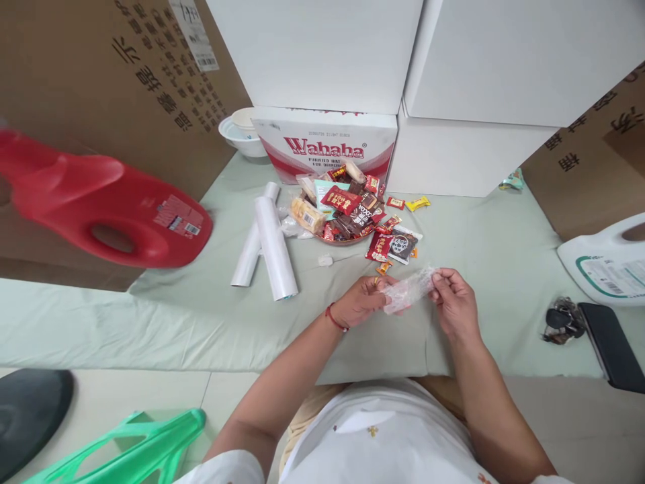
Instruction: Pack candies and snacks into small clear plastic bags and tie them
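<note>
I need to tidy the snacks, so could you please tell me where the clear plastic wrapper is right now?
In the head view, the clear plastic wrapper is held between the left hand and right hand, above the green cloth, just in front of the snack pile.

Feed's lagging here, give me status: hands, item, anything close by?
Left hand and right hand both pinch a clear plastic wrapper above the green cloth. Snack pile just beyond. Keys and phone off right.

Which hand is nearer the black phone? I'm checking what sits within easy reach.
Right. The right hand pinches the clear wrapper, with the black phone off to its right; the left hand holds the wrapper's far end.
</note>
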Available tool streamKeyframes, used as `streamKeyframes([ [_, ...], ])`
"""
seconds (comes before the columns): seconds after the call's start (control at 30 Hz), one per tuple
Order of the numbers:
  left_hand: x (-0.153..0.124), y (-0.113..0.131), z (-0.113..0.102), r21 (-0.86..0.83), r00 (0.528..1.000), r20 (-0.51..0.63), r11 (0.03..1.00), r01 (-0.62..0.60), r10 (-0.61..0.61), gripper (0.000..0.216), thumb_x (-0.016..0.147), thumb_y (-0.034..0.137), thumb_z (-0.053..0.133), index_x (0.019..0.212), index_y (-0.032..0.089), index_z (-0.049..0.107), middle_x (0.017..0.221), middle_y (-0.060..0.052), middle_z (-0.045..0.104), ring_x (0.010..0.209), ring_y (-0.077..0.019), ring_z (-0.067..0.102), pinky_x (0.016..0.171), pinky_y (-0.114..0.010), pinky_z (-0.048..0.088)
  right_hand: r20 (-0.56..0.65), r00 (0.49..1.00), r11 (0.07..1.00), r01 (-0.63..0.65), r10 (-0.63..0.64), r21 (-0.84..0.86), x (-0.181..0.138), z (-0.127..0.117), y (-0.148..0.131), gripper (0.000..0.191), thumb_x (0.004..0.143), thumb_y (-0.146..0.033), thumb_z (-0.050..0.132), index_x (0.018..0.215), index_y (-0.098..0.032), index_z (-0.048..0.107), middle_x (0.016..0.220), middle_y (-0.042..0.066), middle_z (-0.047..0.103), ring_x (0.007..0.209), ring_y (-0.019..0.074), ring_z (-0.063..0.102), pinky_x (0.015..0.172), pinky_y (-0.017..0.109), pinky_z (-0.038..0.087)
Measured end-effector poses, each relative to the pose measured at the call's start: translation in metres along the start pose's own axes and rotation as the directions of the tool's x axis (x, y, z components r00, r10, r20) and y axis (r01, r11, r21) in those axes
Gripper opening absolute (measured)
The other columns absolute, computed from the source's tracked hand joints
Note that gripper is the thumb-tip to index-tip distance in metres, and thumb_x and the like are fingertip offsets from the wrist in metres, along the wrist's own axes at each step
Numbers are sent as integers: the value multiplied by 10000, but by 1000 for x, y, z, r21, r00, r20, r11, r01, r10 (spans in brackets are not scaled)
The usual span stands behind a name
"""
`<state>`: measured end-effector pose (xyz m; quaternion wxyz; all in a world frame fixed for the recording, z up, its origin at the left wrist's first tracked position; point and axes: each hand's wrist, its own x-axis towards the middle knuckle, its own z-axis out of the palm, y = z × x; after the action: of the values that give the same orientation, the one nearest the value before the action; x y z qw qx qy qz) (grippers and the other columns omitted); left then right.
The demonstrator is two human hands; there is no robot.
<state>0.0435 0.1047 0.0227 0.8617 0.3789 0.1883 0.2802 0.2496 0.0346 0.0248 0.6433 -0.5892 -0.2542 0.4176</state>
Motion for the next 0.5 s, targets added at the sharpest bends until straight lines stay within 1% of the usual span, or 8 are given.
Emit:
streamKeyframes([
  [0.07, 1, -1, -2, 17, 998, -60, 1000, -12, 13, 565, 636, 402, 947, 666, 177, 430, 838, -1, 588, 643, -93, 554, 568, -238, 423, -34, 999, 1000, -1, 1, 14, 1, -2, 0, 330, 718, -454, 889, 858, -216, 707, 676, -53, 533, 527, 67, 439, 504, 223, 346],
  [0.13, 3, -1, -5, 65, 982, -169, 995, -71, 81, 531, 618, 367, 963, 729, 181, 477, 776, 35, 550, 619, -65, 489, 524, -195, 347, -67, 998, 1000, 7, -5, 23, 2, -8, -3, 325, 714, -438, 896, 859, -215, 709, 699, -51, 541, 535, 62, 442, 506, 219, 354],
  [0.2, 5, 1, -8, 102, 953, -268, 988, -118, 141, 496, 621, 356, 963, 843, 185, 553, 787, 41, 569, 656, -65, 486, 546, -182, 338, -93, 995, 1000, 22, -20, 21, 2, -15, -5, 317, 717, -426, 897, 859, -213, 711, 712, -47, 554, 539, 61, 446, 507, 219, 359],
  [0.23, 6, 2, -10, 117, 941, -300, 985, -130, 160, 494, 633, 366, 957, 908, 187, 589, 794, 39, 583, 670, -68, 493, 562, -183, 342, -104, 994, 999, 29, -27, 15, 2, -18, -5, 312, 721, -423, 896, 861, -212, 713, 712, -46, 557, 540, 61, 448, 507, 220, 360],
  [0.33, 9, 2, -15, 177, 918, -347, 974, -138, 193, 556, 664, 407, 933, 1098, 180, 670, 780, 39, 603, 684, -75, 511, 617, -204, 370, -139, 989, 999, 44, -45, -16, -2, -27, -4, 303, 732, -419, 889, 875, -214, 719, 696, -46, 563, 542, 67, 458, 506, 222, 366],
  [0.37, 9, 1, -16, 209, 912, -359, 969, -130, 199, 567, 664, 420, 930, 1114, 173, 691, 775, 38, 608, 692, -78, 521, 642, -213, 384, -151, 987, 998, 49, -53, -28, -4, -30, -3, 303, 733, -420, 888, 882, -214, 722, 699, -44, 570, 547, 69, 463, 504, 222, 366],
  [0.4, 10, 0, -18, 244, 906, -371, 963, -116, 203, 554, 656, 432, 930, 1089, 163, 713, 776, 33, 619, 706, -83, 535, 670, -223, 400, -162, 985, 998, 57, -62, -36, -6, -32, -2, 306, 732, -419, 888, 888, -214, 725, 705, -40, 580, 552, 70, 466, 499, 221, 364],
  [0.5, 10, 0, -20, 317, 894, -397, 945, -78, 207, 469, 640, 468, 927, 916, 142, 734, 793, 5, 671, 727, -100, 570, 703, -243, 429, -192, 978, 996, 81, -84, -26, -9, -39, -1, 316, 714, -410, 901, 895, -212, 735, 724, -31, 602, 554, 69, 462, 474, 214, 346],
])
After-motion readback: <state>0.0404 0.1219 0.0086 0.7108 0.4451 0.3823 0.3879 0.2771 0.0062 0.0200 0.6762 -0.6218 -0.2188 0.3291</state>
